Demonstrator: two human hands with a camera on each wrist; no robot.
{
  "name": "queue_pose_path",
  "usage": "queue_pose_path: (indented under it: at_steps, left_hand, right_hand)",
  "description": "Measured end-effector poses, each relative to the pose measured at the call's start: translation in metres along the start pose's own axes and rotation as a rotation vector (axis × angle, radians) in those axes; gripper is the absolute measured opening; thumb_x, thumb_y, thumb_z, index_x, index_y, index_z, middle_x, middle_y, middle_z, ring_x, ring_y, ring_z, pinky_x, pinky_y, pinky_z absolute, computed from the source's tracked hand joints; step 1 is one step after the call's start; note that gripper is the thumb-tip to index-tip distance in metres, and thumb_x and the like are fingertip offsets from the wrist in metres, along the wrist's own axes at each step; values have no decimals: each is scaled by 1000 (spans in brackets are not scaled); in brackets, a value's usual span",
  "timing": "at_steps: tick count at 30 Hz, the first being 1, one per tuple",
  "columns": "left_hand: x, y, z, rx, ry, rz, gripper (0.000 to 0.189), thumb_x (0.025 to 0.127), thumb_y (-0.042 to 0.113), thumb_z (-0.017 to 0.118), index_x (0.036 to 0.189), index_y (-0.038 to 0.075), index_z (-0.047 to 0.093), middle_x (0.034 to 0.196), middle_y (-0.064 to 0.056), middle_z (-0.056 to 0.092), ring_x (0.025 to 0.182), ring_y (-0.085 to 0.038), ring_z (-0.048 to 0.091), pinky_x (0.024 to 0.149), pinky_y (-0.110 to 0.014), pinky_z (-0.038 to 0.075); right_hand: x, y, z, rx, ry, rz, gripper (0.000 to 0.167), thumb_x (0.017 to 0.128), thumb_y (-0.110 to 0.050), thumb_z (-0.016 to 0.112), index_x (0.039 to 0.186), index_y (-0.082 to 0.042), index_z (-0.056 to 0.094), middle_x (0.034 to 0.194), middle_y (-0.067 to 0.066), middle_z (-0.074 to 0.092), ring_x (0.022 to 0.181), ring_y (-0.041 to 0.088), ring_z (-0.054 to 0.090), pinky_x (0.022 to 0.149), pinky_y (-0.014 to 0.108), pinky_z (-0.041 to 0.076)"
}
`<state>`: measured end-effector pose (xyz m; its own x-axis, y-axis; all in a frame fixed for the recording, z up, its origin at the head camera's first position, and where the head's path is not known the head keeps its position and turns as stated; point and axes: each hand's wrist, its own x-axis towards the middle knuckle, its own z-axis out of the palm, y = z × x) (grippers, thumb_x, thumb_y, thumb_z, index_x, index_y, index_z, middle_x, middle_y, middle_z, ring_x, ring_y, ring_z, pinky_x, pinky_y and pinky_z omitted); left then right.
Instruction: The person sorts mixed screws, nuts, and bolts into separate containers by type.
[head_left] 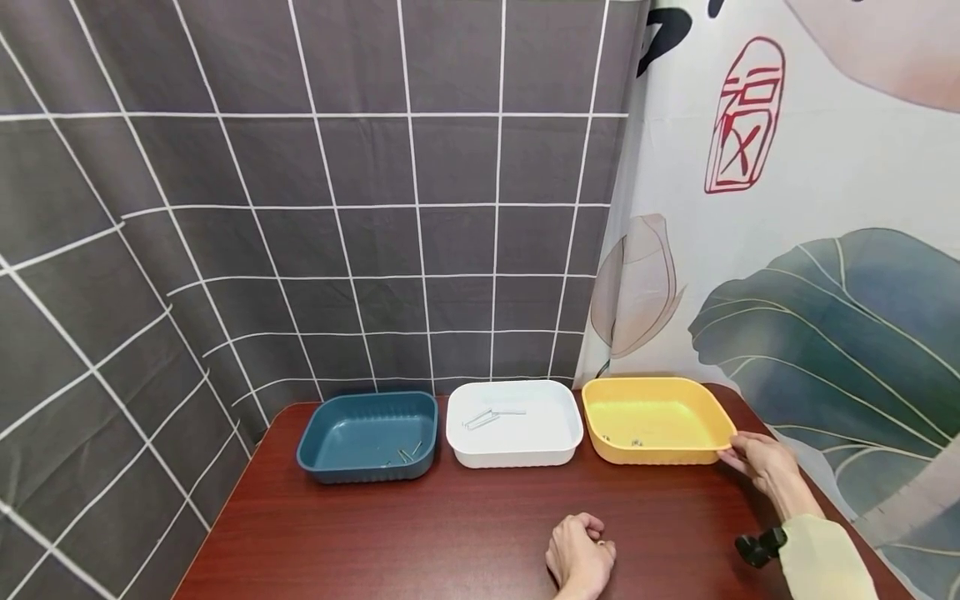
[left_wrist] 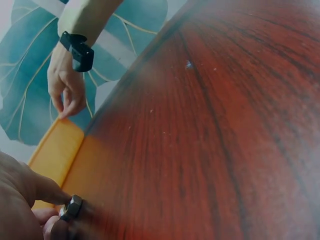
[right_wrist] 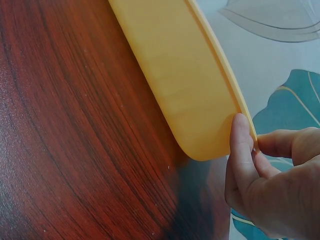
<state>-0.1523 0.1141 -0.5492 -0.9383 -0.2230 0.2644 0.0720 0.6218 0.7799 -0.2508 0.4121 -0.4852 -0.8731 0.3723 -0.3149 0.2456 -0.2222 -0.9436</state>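
My right hand [head_left: 763,463] holds the front right corner of the yellow tray [head_left: 651,456]; in the right wrist view its thumb and fingers pinch the rim from both sides. A few small metal nuts [head_left: 637,442] lie inside that tray. In front of the trays, low over the table, is my left hand [head_left: 581,552] with curled fingers. The left wrist view shows a metal hex nut [left_wrist: 74,205] pinched between its thumb and fingers.
A white tray [head_left: 514,457] holds several thin silver metal pieces [head_left: 483,419]. To its left, a blue tray [head_left: 360,475] contains several small brass-coloured pieces [head_left: 405,456]. All three trays stand in a row along the back of the reddish-brown table [head_left: 390,533], before hanging cloths.
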Motion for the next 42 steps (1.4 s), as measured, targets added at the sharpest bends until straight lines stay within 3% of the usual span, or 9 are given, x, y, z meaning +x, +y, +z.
queue_pose_path:
  at_steps: [7, 15, 19, 26, 33, 38, 42]
  left_hand:
    - [-1, -2, 2, 37, 7, 9, 28, 55, 10, 84, 61, 29, 63, 58, 23, 48, 54, -6, 52, 44, -29, 42]
    - [-2, -3, 1, 35, 21, 68, 28, 54, 5, 82, 62, 26, 65, 57, 20, 50, 54, -7, 53, 45, -28, 45]
    - [-2, -4, -1, -5, 13, 88, 27, 55, 2, 80, 63, 24, 66, 57, 20, 51, 54, -6, 52, 46, -27, 45]
    - [2, -3, -8, -168, -16, 62, 25, 57, -1, 80, 65, 21, 70, 57, 21, 56, 54, 3, 50, 49, -24, 48]
    - [17, 7, -16, -306, -16, 40, 20, 59, -1, 81, 67, 15, 73, 59, 15, 61, 54, 5, 52, 52, -21, 48]
    - [36, 19, -19, -330, 15, 39, 18, 61, 1, 82, 65, 17, 74, 57, 15, 61, 55, 3, 52, 55, -23, 48]
    - [51, 27, -18, -341, 27, 40, 19, 63, 1, 81, 62, 19, 74, 55, 14, 61, 55, 1, 53, 55, -23, 48]
  right_hand:
    - [2, 4, 0, 6, 10, -15, 35, 98, 4, 50, 128, 20, 38, 71, 3, 61, 60, 16, 69, 66, 31, 63]
    - [2, 1, 0, 7, 14, -22, 39, 99, 5, 49, 131, 22, 34, 71, 3, 60, 59, 16, 70, 65, 30, 63]
    - [0, 1, 0, 5, 17, -16, 38, 99, 5, 50, 129, 22, 36, 70, 3, 61, 59, 16, 70, 65, 30, 63]
    - [1, 2, 2, -14, 30, -30, 36, 99, 6, 49, 128, 22, 36, 71, 3, 60, 59, 15, 69, 66, 31, 63]
    - [0, 2, 1, -27, 25, -24, 45, 100, 3, 48, 136, 22, 30, 72, 3, 60, 60, 15, 69, 67, 30, 62]
    - [0, 2, 0, -25, 16, -20, 51, 99, 2, 50, 140, 21, 25, 72, 1, 61, 60, 16, 70, 67, 29, 62]
    - [-1, 2, 0, -15, 20, -17, 45, 99, 2, 50, 136, 21, 31, 71, 2, 61, 59, 17, 70, 66, 30, 62]
